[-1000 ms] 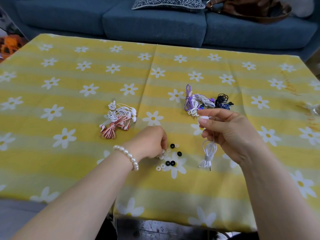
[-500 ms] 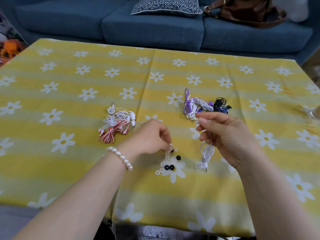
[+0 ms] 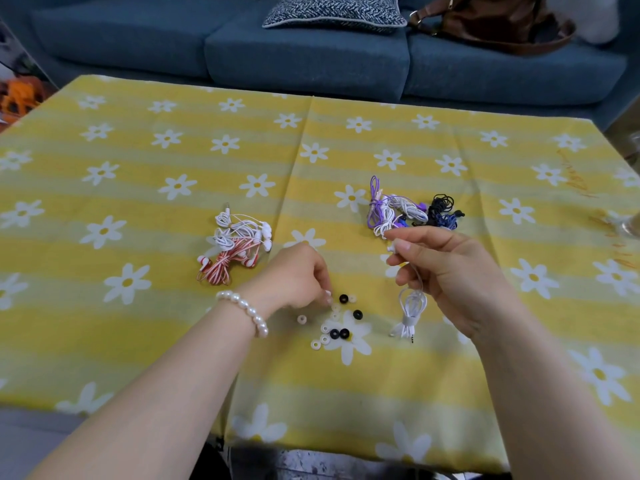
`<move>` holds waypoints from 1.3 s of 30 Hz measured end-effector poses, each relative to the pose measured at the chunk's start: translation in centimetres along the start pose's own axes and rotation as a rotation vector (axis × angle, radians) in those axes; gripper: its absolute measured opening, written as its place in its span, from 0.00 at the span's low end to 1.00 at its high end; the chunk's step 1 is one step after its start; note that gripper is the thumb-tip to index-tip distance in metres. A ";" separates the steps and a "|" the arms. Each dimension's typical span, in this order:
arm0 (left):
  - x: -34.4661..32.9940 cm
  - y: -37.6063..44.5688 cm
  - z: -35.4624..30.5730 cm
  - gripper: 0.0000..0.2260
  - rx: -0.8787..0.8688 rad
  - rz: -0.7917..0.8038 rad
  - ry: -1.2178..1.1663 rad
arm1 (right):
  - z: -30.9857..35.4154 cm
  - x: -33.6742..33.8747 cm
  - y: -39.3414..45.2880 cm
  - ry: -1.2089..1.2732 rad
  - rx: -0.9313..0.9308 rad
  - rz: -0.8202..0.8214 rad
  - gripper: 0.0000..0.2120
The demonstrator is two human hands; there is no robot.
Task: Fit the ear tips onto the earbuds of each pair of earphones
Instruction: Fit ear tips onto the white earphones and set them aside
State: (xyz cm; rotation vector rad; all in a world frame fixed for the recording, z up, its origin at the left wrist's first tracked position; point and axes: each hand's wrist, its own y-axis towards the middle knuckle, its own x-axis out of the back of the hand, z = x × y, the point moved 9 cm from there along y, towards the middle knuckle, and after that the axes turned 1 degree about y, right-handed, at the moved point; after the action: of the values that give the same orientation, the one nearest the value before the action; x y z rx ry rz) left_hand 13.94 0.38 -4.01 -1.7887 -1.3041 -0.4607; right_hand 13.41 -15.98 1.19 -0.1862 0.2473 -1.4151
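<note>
1. Since prev. frame, one white ear tip (image 3: 301,319) is being seen apart, left of the ear tips (image 3: 337,323) cluster.
2. L hand (image 3: 298,278) is being lowered onto the cluster, fingers curled; whether a tip is being pinched cannot be told.
3. White earphones (image 3: 410,306) are being held by R hand (image 3: 446,271), earbud pinched, cord bundle dangling just right of the tips.
4. Other earphone bundles (image 3: 235,245) are lying on the tablecloth (image 3: 138,341).

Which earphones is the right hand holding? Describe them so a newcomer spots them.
On the yellow daisy tablecloth, look right of the loose ear tips. The right hand pinches white earphones whose bundled cable dangles to the cloth. Unlike the other bundles, they are all white and lifted.
</note>
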 end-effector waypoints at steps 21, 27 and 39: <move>-0.4 -2.6 -5.3 0.05 -0.062 0.158 -1.423 | 2.6 -2.1 -0.8 0.178 0.267 0.117 0.05; -0.8 -2.6 -5.0 0.04 -0.010 0.133 -1.435 | 2.6 -1.5 -0.9 0.073 0.299 0.038 0.05; -1.1 -2.7 -4.9 0.05 0.016 0.127 -1.509 | 3.3 -1.2 -1.0 -0.057 0.420 -0.047 0.08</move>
State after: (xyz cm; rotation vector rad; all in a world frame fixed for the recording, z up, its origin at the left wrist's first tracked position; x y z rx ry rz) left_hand 11.98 -3.92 -0.90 -2.1587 -2.0228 1.2324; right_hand 13.20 -15.00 4.75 0.1138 -0.1040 -1.4741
